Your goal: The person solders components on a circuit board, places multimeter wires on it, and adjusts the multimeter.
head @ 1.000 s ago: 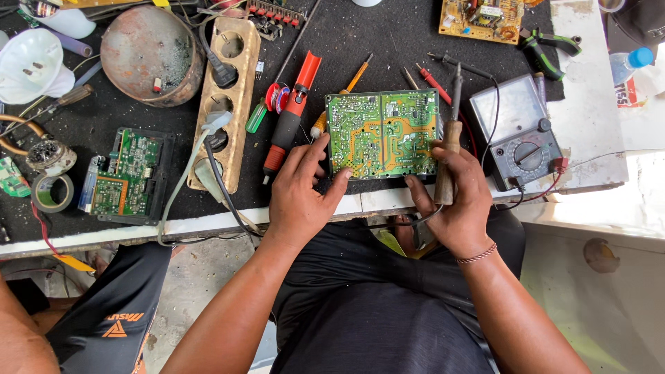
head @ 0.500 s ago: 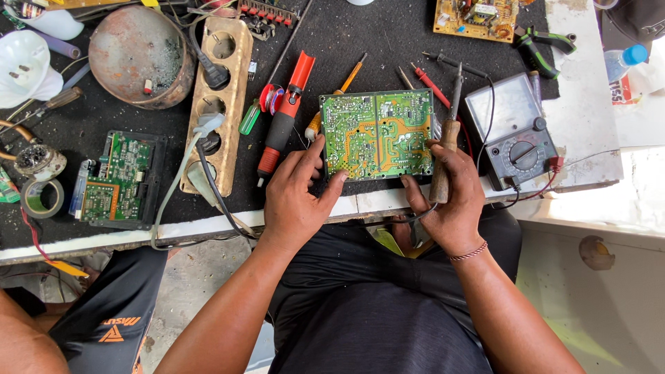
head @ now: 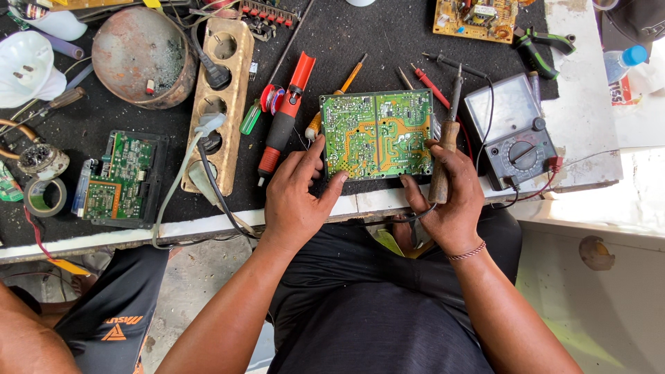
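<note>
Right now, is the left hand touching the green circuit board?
Touching. In the head view, the left hand has thumb and fingertip on the green circuit board's left edge.

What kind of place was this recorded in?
Most likely an electronics repair bench: the left hand steadies a green circuit board, the right hand holds a soldering iron, and an analog multimeter sits beside them.
</note>
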